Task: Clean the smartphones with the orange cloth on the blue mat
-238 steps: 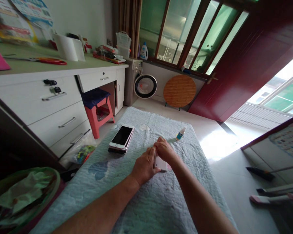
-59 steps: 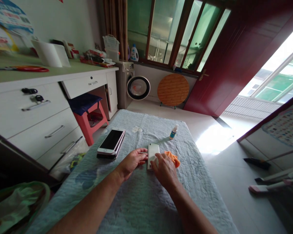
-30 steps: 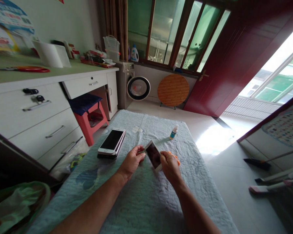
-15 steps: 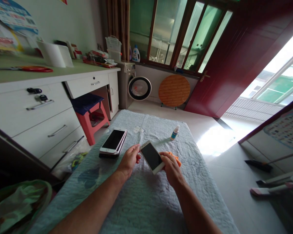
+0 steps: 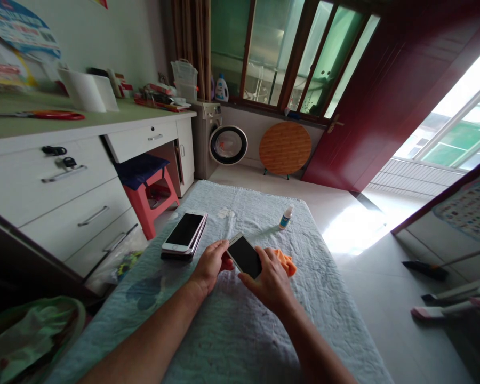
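A white phone with a dark screen faces up, held just above the pale blue quilted cloth between both hands. My left hand grips its left edge. My right hand holds its near right end, with an orange cloth showing beside and behind the fingers. A stack of phones, the top one white with a dark screen, lies to the left on the cloth. A small spray bottle with a blue label stands farther back.
White desk drawers and a red stool stand on the left. A green bag sits at the lower left. A washing machine, a round wooden board and a dark red door lie beyond.
The phone lay back side up on the cloth two seconds ago; both hands lifted and turned it so the dark screen faces up. The orange cloth stays by my right hand.
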`<move>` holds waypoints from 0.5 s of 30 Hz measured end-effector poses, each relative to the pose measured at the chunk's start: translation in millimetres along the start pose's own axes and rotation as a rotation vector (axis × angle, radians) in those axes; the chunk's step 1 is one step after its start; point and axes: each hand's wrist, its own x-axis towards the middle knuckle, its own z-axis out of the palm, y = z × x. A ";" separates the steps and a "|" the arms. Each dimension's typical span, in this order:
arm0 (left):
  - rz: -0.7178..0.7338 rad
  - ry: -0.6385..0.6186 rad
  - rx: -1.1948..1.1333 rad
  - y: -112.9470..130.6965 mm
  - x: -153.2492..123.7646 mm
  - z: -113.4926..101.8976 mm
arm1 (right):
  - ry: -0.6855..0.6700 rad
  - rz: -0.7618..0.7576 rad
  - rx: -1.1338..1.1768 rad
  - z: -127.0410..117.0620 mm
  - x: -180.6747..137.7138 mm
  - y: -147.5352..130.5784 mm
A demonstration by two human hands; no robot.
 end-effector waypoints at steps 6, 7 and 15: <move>-0.002 -0.051 -0.009 -0.6 -1.6 0.6 | 0.021 -0.017 -0.119 5.5 -1.5 -0.6; -0.002 -0.066 -0.016 -0.8 -1.8 0.8 | 0.029 -0.019 -0.117 5.7 -1.3 -0.7; -0.001 -0.128 -0.073 -0.3 -0.6 -1.2 | 0.165 -0.016 -0.074 -2.1 4.1 9.5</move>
